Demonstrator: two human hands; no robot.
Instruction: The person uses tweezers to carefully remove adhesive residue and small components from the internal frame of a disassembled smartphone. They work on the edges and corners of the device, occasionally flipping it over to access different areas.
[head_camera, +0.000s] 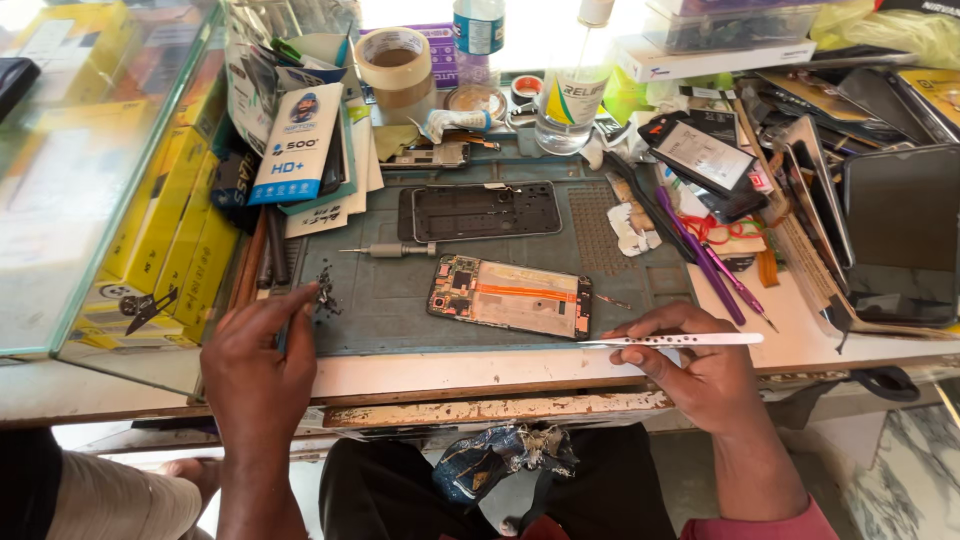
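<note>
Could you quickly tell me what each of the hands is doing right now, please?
Left hand: holds nothing, fingertips reaching to the pile of small screws on the mat.
Right hand: closed on the tweezers.

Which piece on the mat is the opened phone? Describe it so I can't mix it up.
On the grey-green work mat, look between the two hands. The opened phone lies tilted near the front edge, showing its circuit board and an orange strip. The empty dark frame behind it shows neither.

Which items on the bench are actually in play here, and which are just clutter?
In play: opened phone; tweezers in right hand; screw pile under left hand; screwdriver; phone frame.

Clutter: tape roll; clear bottle; yellow boxes; spare screens.
</note>
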